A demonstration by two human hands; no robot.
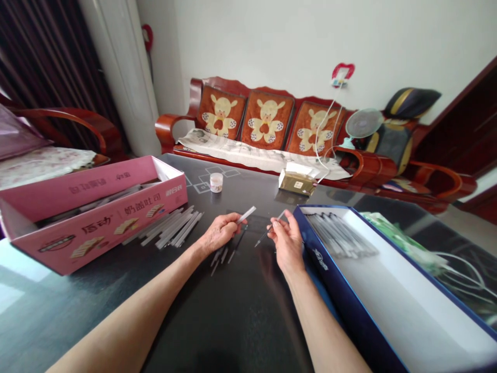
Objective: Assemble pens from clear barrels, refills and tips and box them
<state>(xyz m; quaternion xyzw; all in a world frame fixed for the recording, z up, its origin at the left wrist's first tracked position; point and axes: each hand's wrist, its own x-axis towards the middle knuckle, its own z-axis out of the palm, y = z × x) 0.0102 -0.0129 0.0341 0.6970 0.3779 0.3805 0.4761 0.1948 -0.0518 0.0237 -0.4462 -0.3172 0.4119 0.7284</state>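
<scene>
My left hand [225,230] pinches a slim whitish tube [247,214], which points up and to the right. Between the fingertips of my right hand [286,239] is a thin see-through stick [264,237], slanting down to the left; its exact kind is too fine to make out. The two pieces are apart. On the dark table below my left hand lie several short thin sticks [224,255]. To the left, a loose pile of whitish tubes [180,228] lies against the pink box [128,207]. Several translucent sticks with dark ends [341,235] lie in the blue box [404,305] on my right.
A small white jar [216,183] and a gold tissue box [297,181] stand toward the table's far side. Beyond the blue box are a green-and-white plastic packet [404,241] and a white cable [466,267]. A wooden sofa [171,127] and a small fan [363,123] are behind.
</scene>
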